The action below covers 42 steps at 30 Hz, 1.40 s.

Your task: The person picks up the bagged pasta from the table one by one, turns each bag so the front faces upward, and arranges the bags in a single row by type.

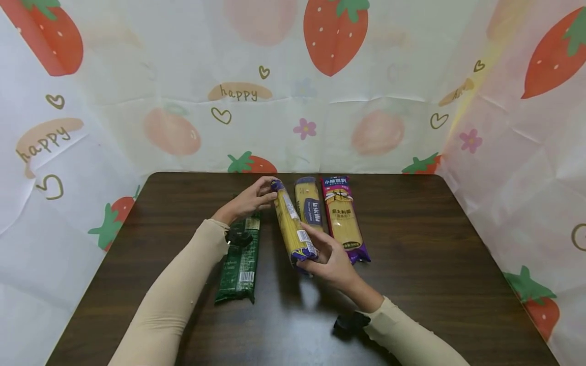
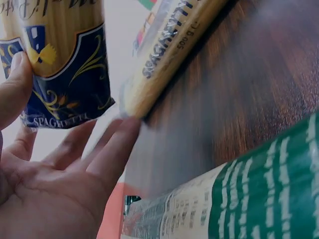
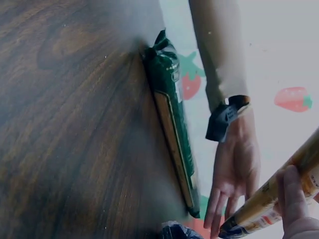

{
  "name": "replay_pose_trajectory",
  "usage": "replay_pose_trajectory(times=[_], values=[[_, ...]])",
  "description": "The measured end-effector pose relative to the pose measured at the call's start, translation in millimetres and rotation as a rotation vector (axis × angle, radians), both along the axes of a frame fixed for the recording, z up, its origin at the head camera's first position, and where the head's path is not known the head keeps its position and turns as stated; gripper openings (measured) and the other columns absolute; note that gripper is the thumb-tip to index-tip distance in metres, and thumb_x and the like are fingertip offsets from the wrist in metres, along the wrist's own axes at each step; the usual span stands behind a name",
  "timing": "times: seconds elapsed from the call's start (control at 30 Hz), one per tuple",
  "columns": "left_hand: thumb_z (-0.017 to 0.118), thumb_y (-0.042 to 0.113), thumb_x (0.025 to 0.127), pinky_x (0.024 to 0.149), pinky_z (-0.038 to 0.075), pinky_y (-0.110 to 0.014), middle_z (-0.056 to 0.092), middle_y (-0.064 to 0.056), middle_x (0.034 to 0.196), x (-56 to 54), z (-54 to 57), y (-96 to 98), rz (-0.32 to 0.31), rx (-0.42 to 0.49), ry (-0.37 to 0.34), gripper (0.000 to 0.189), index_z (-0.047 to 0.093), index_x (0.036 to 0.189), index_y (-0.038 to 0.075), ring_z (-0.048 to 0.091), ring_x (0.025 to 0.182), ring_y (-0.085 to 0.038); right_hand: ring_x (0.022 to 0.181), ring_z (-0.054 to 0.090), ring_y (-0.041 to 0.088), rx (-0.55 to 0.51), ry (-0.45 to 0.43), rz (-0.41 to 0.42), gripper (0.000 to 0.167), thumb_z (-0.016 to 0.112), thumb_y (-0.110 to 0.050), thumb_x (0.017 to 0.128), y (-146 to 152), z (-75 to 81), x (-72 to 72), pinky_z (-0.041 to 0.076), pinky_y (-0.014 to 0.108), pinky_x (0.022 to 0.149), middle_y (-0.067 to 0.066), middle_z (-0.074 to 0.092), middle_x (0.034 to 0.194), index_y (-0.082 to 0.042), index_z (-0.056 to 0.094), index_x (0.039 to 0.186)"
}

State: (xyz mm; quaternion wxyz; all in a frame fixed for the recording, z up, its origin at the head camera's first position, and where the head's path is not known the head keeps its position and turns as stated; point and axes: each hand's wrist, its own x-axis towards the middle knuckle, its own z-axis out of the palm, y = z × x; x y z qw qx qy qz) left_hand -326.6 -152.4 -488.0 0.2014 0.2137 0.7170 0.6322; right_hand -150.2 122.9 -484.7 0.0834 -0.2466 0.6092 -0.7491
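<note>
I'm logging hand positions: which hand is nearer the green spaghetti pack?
Left. The left hand holds the far end of the lifted blue-ended pack, just above the green spaghetti pack. The right hand grips the lifted pack's near end, farther away.

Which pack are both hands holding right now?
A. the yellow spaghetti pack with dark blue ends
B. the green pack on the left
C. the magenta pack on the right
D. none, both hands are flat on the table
A: the left hand holds the far end and the right hand the near end of the yellow spaghetti pack, raised off the table.
</note>
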Motion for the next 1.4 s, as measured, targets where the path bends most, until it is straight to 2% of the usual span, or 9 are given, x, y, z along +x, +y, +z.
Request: replay_pose_trajectory(times=[0.2, 0.4, 0.5, 0.6, 0.8, 0.97, 1.03, 1.2, 1.4], values=[[0.052, 0.017, 0.116, 0.117, 0.044, -0.063, 0.034, -0.027, 0.167, 2.8, 1.1, 1.6, 0.017, -0.002, -0.062, 0.064, 0.017, 0.169, 0.008, 0.044, 0.148, -0.046, 0.128, 0.06, 0.018, -0.011, 0.02, -0.045, 0.084, 0.086, -0.011, 0.093, -1, -0.1, -0.1, 0.058, 0.029, 0.101, 0.027, 0.043, 0.159, 0.008, 0.04, 0.161], [0.051, 0.023, 0.117, 0.123, 0.038, -0.057, 0.03, -0.027, 0.169, 5.2, 0.2, 2.7, 0.038, -0.01, -0.056, 0.063, 0.022, 0.168, 0.002, 0.038, 0.153, -0.045, 0.129, 0.056, 0.019, -0.023, 0.017, -0.118, 0.086, 0.085, -0.028, 0.096, -2, 1.2, 0.1, 0.058, 0.025, 0.098, 0.026, 0.044, 0.159, 0.008, 0.041, 0.161], [0.05, 0.021, 0.117, 0.126, 0.033, -0.058, 0.023, -0.026, 0.172, 7.3, 1.3, 1.2, 0.018, 0.028, -0.089, 0.067, 0.014, 0.172, 0.005, 0.034, 0.155, -0.045, 0.127, 0.056, 0.017, -0.044, -0.009, -0.138, 0.089, 0.084, -0.031, 0.096, -2, 2.4, 0.4, 0.058, 0.024, 0.098, 0.026, 0.043, 0.157, 0.009, 0.038, 0.161], [0.05, 0.016, 0.117, 0.128, 0.029, -0.058, 0.018, -0.026, 0.172, 9.4, 2.8, -1.7, -0.025, 0.053, -0.132, 0.074, 0.003, 0.174, 0.011, 0.032, 0.156, -0.045, 0.122, 0.059, 0.015, -0.086, -0.047, -0.159, 0.093, 0.084, -0.035, 0.097, -1, 4.0, 1.2, 0.058, 0.023, 0.095, 0.019, 0.046, 0.15, 0.011, 0.035, 0.161], [0.049, 0.011, 0.116, 0.129, 0.026, -0.059, 0.015, -0.022, 0.175, 9.7, 2.8, -6.2, -0.081, 0.062, -0.162, 0.078, -0.001, 0.175, 0.021, 0.028, 0.159, -0.044, 0.118, 0.06, 0.015, -0.135, -0.075, -0.151, 0.095, 0.083, -0.04, 0.097, -2, 7.1, 1.3, 0.059, 0.024, 0.093, 0.011, 0.048, 0.144, 0.007, 0.034, 0.163], [0.044, 0.011, 0.117, 0.128, 0.027, -0.06, 0.031, -0.03, 0.167, 11.0, 1.7, -5.1, -0.099, 0.101, -0.186, 0.077, -0.005, 0.174, 0.028, 0.034, 0.156, -0.046, 0.121, 0.058, 0.017, -0.124, -0.071, -0.145, 0.091, 0.082, -0.043, 0.097, -3, 7.6, 0.9, 0.059, 0.025, 0.093, 0.011, 0.046, 0.147, 0.0, 0.038, 0.163], [0.043, 0.01, 0.117, 0.127, 0.031, -0.061, 0.039, -0.032, 0.163, 11.7, 1.5, -3.7, -0.099, 0.132, -0.193, 0.076, -0.004, 0.173, 0.03, 0.043, 0.152, -0.045, 0.124, 0.056, 0.018, -0.103, -0.054, -0.146, 0.089, 0.082, -0.044, 0.097, -3, 7.9, 0.2, 0.058, 0.024, 0.094, 0.012, 0.045, 0.151, -0.002, 0.04, 0.163], [0.044, 0.009, 0.117, 0.124, 0.036, -0.061, 0.051, -0.028, 0.153, 11.0, -0.4, -0.7, -0.067, 0.194, -0.206, 0.071, 0.003, 0.171, 0.03, 0.062, 0.135, -0.029, 0.13, 0.052, 0.021, -0.053, 0.001, -0.136, 0.084, 0.082, -0.043, 0.097, -3, 7.0, -2.5, 0.057, 0.025, 0.096, 0.016, 0.043, 0.161, -0.007, 0.044, 0.163], [0.045, 0.008, 0.117, 0.123, 0.036, -0.062, 0.056, -0.023, 0.147, 11.4, 0.1, -0.9, -0.047, 0.239, -0.211, 0.071, 0.004, 0.171, 0.028, 0.068, 0.126, -0.021, 0.135, 0.052, 0.021, -0.016, 0.061, -0.092, 0.08, 0.081, -0.036, 0.1, 0, 7.6, -5.4, 0.059, 0.025, 0.096, 0.02, 0.041, 0.165, -0.005, 0.043, 0.163]])
